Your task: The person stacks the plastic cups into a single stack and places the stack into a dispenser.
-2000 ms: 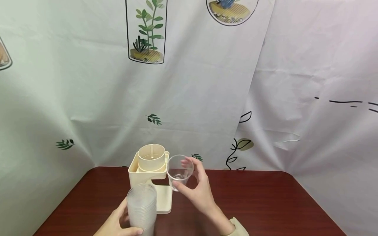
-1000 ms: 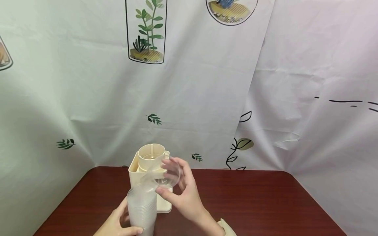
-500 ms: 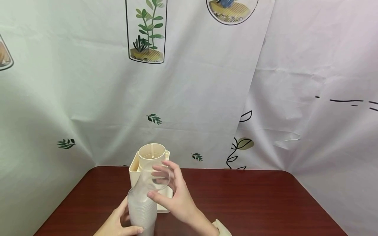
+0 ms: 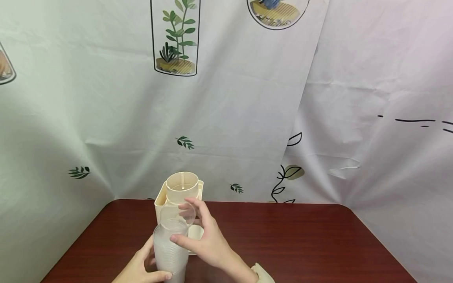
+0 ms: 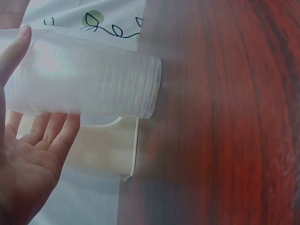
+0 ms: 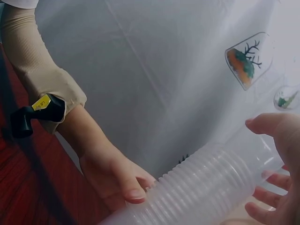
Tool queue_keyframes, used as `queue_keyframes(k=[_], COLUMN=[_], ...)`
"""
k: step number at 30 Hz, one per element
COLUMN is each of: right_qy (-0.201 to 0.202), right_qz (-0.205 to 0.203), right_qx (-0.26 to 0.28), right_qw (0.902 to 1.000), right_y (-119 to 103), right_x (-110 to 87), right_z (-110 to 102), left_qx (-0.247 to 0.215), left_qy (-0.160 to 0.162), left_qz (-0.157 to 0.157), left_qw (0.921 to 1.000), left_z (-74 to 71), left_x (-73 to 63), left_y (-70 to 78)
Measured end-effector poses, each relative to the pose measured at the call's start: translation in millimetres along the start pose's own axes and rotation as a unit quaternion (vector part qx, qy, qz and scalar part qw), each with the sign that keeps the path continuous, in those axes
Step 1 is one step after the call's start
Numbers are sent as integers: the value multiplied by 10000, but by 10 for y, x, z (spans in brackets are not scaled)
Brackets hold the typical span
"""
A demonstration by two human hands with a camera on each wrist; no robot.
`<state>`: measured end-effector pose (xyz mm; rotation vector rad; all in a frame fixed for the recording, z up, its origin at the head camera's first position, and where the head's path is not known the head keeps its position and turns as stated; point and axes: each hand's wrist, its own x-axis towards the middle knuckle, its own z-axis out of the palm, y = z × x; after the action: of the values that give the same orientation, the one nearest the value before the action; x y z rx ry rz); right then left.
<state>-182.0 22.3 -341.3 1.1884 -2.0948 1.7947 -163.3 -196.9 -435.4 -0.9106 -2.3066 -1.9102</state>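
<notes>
A tall stack of clear plastic cups is gripped low on its sides by my left hand, thumb in front and fingers behind. My right hand holds a single clear plastic cup between thumb and fingers at the stack's top. This cup is slightly tilted, and its lower part reaches into the stack's mouth. In the left wrist view the stack lies between thumb and fingers, its end above the tabletop. The right wrist view shows the single cup at the ridged rims of the stack.
Behind the hands stands a cream plastic holder with a round cylinder on top and a flat base, partly covered by the cups. The dark red wooden table spreads to the right. A printed white curtain hangs behind the table.
My right hand has brought the single cup left and down from beside the cream holder into the top of the stack. My left hand and the stack have stayed almost still.
</notes>
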Motion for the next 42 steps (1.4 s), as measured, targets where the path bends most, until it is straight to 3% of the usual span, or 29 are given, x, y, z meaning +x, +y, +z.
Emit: queue_keyframes(k=[12,20,27,30,39,42], right_qy=[-391,-528,-464,-452,-740,-943], right_qz=[24,118,107,175,661,885], right_qx=[-498,-620,-578,-609,-266,-111], right_qw=[9980,9966,9972,9970,9947,9915], right_y=[81,96,143,160,276,339], right_x=[-30,-68,-87,-96,-182,-244], right_z=[33,30,49,60,54,49], left_qx=[-171,-4,-102,-98,165,390], left_qy=[-72,-118,-61,-36,50,101], left_qz=[-352,106,-391,-457,-173,91], left_qw=[9992,9999,9992,9989,9997,9991], left_z=[-22,-23,-26,-22,-6,-4], left_x=[-5,-12,-8,-11,-30,-36], left_y=[8,16,12,4,-38,-46])
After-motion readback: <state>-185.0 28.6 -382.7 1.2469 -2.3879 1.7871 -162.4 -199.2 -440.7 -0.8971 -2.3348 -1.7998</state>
